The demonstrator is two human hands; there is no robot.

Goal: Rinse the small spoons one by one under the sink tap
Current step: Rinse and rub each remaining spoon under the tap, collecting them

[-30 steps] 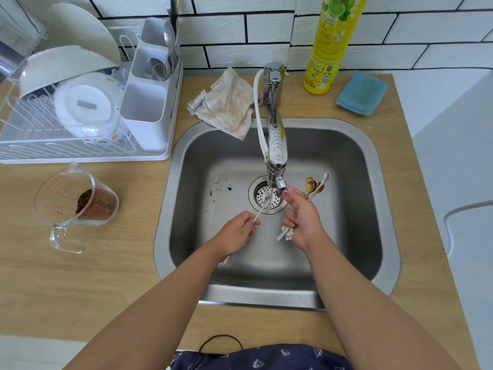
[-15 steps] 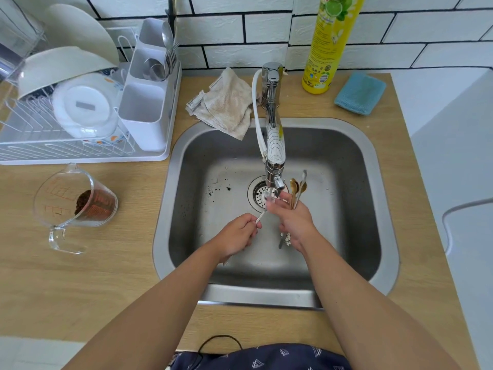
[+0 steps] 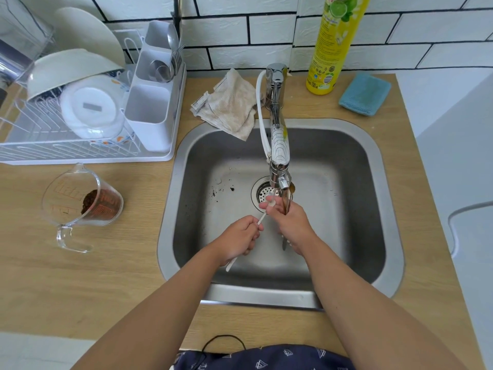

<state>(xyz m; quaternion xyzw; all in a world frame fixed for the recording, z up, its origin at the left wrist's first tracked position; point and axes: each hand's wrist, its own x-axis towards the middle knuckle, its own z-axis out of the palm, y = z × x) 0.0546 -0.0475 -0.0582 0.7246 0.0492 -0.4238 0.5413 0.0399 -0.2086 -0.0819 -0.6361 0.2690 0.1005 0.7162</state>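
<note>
Over the steel sink (image 3: 378, 182), my left hand (image 3: 237, 240) grips the handle of a small white spoon (image 3: 262, 216) whose bowl points up toward the tap's spout (image 3: 282, 184). My right hand (image 3: 292, 225) is closed on a bunch of small spoons (image 3: 287, 200), brownish and blurred, held upright just under the spout. The fingers of that hand touch the white spoon's bowl. The handle ends of the bunch stick out below the hand. Whether water runs I cannot tell.
A dish rack (image 3: 80, 153) with bowls and a cutlery holder stands at the left. A glass measuring jug (image 3: 80, 206) with brown grounds lies on the counter. A beige cloth (image 3: 229, 108), a yellow detergent bottle (image 3: 333, 44) and a blue sponge (image 3: 365, 94) sit behind the sink.
My right hand has moved left with its bunch of spoons, from beside the drain to under the spout, and its fingers have met the white spoon's bowl. The left hand barely moved.
</note>
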